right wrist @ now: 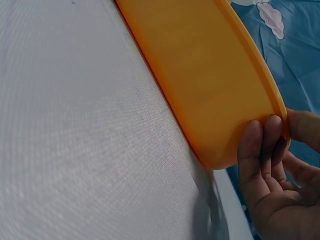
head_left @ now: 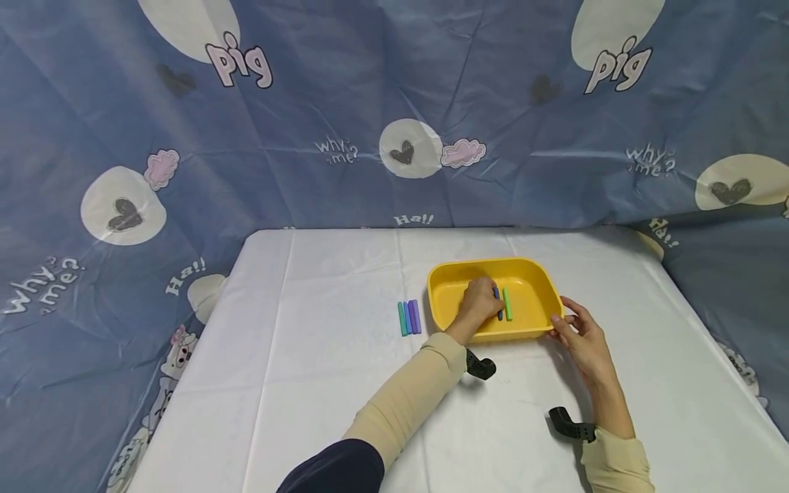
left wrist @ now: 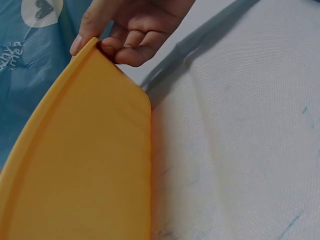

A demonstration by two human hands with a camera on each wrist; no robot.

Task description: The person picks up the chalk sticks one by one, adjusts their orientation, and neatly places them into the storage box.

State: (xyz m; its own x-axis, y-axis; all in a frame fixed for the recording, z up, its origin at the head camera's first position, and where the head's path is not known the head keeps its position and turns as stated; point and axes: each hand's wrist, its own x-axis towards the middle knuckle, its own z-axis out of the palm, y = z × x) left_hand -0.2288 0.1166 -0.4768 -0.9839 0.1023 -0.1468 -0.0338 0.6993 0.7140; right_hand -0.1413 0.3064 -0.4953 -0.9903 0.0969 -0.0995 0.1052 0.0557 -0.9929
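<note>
My left hand (head_left: 479, 301) reaches inside a yellow plastic tray (head_left: 533, 274), its fingers around a dark blue chalk-like stick (head_left: 500, 315); part of that stick is hidden by the hand. Just right of it, a bright green stick (head_left: 507, 305) lies on the tray floor. At the tray's near right corner my right hand (head_left: 585, 339) pinches the rim, thumb and fingers on either side of the wall. The right wrist view shows its fingers (right wrist: 255, 155) against the outer wall. In the left wrist view the tray wall (left wrist: 100, 150) hides my left hand, while the right hand (left wrist: 135, 30) shows.
Left of the tray, several sticks lie side by side on the white tablecloth (head_left: 333, 287): a teal one (head_left: 403, 319), a blue one (head_left: 408, 318) and purple ones (head_left: 416, 316). A blue printed curtain (head_left: 345, 82) hangs behind the table. Black wrist mounts (head_left: 481, 365) sit on both wrists.
</note>
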